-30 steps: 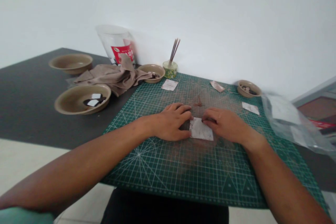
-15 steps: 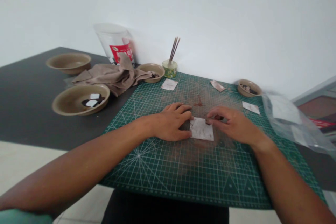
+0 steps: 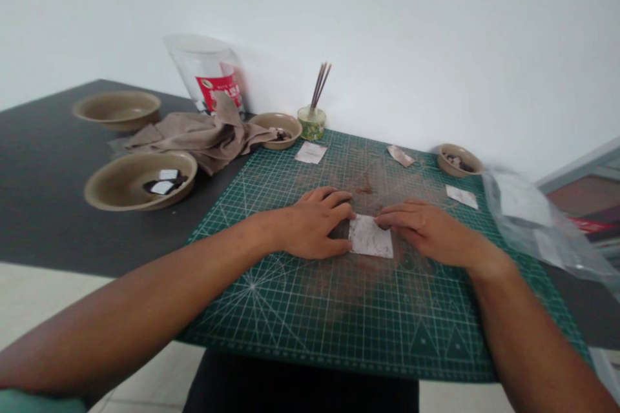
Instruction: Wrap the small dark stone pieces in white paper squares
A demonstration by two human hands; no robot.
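A small square of white paper (image 3: 371, 237) with brown smudges lies flat on the green cutting mat (image 3: 334, 329). My left hand (image 3: 317, 222) rests palm down with its fingers apart, the index fingertip and thumb touching the paper's left edge. Over the upper right corner of the sheet, my right hand (image 3: 426, 229) has its fingers pinched together. Under those fingertips a small dark brown piece (image 3: 384, 224) shows in part; its kind is hard to make out. Brown crumbs (image 3: 364, 184) lie on the mat just beyond both hands.
Other paper pieces (image 3: 310, 153) lie toward the back. Small bowls (image 3: 296, 121) with dark bits stand at the rear. To the left are larger bowls (image 3: 111, 190), a brown cloth (image 3: 188, 135) and a clear bucket (image 3: 194, 55). A reed-stick jar (image 3: 311, 124) and plastic bag (image 3: 533, 213) flank the mat.
My right hand has shifted slightly left along the paper's upper edge, its fingers now flatter over the dark piece. My left hand stays at the paper's edge. The view has tilted a little.
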